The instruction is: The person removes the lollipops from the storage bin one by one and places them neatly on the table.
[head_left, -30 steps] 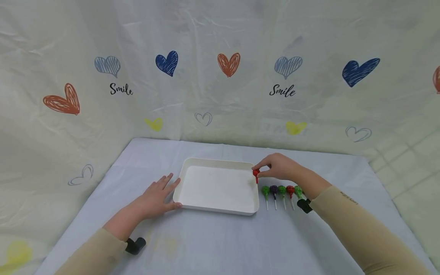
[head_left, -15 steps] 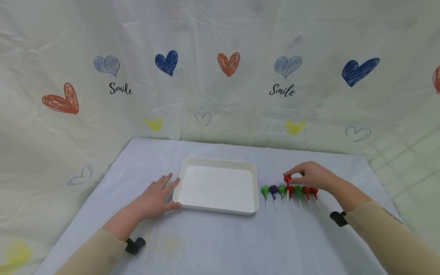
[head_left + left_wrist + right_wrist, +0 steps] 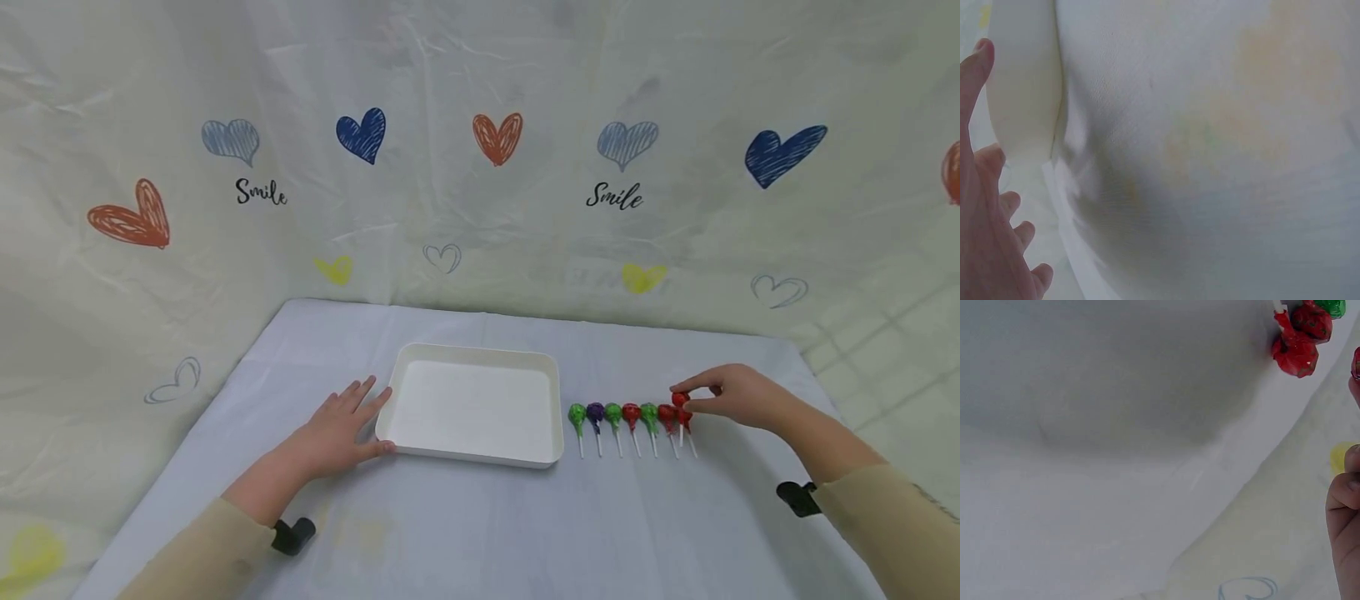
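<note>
My right hand (image 3: pixel 738 396) pinches a red lollipop (image 3: pixel 680 399) by its wrapped head, stick pointing down. It hovers over the right end of a row of lollipops, overlapping the last red lollipop (image 3: pixel 687 419) in the head view. From the left, the row runs green lollipop (image 3: pixel 577 415), purple lollipop (image 3: pixel 595 412), then more green and red ones. In the right wrist view, only a sliver of the held lollipop (image 3: pixel 1356 364) shows. My left hand (image 3: pixel 337 429) lies with fingers spread, thumb and fingertips at the left side of a white tray (image 3: pixel 476 408).
A white cloth (image 3: pixel 450 533) covers the table. Behind it hangs a pale sheet (image 3: pixel 525 225) printed with hearts and "Smile". A black wrist camera (image 3: pixel 293 536) sits at the left cuff, another black camera (image 3: pixel 797 498) at the right.
My right hand has carried the red lollipop from the tray's right edge rightward along the row to its far end. The left hand stays at the tray.
</note>
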Tool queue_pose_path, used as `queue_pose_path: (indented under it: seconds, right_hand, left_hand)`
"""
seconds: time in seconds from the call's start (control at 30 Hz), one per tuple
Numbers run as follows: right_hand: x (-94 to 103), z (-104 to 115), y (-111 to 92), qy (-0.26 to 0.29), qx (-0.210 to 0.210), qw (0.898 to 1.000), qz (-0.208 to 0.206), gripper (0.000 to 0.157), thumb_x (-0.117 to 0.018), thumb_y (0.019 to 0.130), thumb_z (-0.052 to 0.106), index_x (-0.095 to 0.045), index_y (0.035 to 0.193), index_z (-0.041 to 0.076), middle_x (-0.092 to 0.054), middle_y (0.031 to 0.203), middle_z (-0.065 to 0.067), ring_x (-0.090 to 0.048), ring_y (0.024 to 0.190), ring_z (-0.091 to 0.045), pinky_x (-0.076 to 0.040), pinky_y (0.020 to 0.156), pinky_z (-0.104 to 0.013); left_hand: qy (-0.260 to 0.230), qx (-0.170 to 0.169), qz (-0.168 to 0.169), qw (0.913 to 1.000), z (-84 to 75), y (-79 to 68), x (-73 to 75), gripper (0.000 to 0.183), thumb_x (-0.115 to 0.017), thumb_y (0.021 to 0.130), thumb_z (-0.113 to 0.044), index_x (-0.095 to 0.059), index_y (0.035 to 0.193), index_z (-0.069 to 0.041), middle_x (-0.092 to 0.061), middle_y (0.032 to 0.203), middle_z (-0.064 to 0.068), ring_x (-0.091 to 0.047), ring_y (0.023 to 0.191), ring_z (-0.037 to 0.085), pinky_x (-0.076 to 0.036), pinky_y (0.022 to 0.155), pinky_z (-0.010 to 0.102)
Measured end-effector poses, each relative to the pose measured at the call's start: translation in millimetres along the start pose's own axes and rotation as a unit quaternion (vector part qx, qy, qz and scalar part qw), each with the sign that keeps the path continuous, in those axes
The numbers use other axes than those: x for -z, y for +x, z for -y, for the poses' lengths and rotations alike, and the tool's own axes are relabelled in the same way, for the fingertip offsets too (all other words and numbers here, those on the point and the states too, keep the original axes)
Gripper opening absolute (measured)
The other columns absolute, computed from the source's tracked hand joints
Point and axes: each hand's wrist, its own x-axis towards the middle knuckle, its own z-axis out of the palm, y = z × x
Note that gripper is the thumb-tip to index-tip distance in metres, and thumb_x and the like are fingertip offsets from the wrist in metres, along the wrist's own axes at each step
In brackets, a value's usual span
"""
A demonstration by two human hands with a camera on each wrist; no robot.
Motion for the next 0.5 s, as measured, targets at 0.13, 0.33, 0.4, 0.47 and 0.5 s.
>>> queue_pose_path:
  seconds: [0.13,0.33,0.4,0.47,0.5]
  right_hand:
    - [0.9,-9,-5,-0.006,0.004,1.000,0.001,0.035,-0.075,0.088,0.030,-0.074,0.120,0.015,-0.055,0.077,0.003,-0.043,0.072,-0.016,-0.037,0.054,-0.026]
    - [3.1,-18,-12,-0.005,-0.002,1.000,0.010,0.036,-0.075,0.088,0.031,-0.074,0.119,0.013,-0.063,0.089,0.003,-0.044,0.074,-0.016,-0.038,0.054,-0.026]
    - [4.5,-21,-14,-0.006,-0.002,1.000,0.010,0.036,-0.075,0.087,0.029,-0.074,0.119,0.012,-0.067,0.098,0.002,-0.045,0.076,-0.017,-0.039,0.055,-0.026]
    - [5.6,-24,-14,-0.005,-0.007,1.000,0.014,0.035,-0.076,0.087,0.028,-0.074,0.118,0.012,-0.069,0.104,-0.003,-0.046,0.079,-0.018,-0.041,0.057,-0.027]
    - [5.6,-25,-14,-0.004,-0.012,1.000,0.017,0.035,-0.076,0.087,0.027,-0.074,0.118,0.012,-0.070,0.107,-0.005,-0.047,0.081,-0.018,-0.042,0.058,-0.027]
  left_hand:
    - [0.006,0.001,-0.001,1.0000,2.9,0.1,-2.3,0.102,-0.045,0.084,-0.081,-0.023,0.159,-0.016,-0.013,0.165,0.016,-0.013,0.149,0.041,-0.015,0.117,0.062]
    - [-0.007,-0.005,0.001,1.0000,3.6,-0.1,-4.2,0.095,-0.044,0.089,-0.076,-0.021,0.160,-0.017,-0.011,0.165,0.014,-0.011,0.150,0.039,-0.013,0.118,0.060]
    - [-0.009,-0.007,0.000,0.9999,3.5,-0.1,-4.2,0.094,-0.044,0.090,-0.075,-0.020,0.160,-0.017,-0.010,0.165,0.014,-0.010,0.150,0.039,-0.012,0.118,0.060]
    - [-0.009,-0.006,0.000,0.9999,3.5,-0.1,-4.0,0.093,-0.044,0.090,-0.075,-0.020,0.160,-0.017,-0.010,0.166,0.014,-0.010,0.150,0.039,-0.012,0.118,0.060]
    - [-0.010,-0.006,0.000,0.9999,3.3,0.2,-3.9,0.094,-0.044,0.090,-0.075,-0.020,0.160,-0.017,-0.010,0.165,0.014,-0.010,0.150,0.039,-0.012,0.118,0.060]
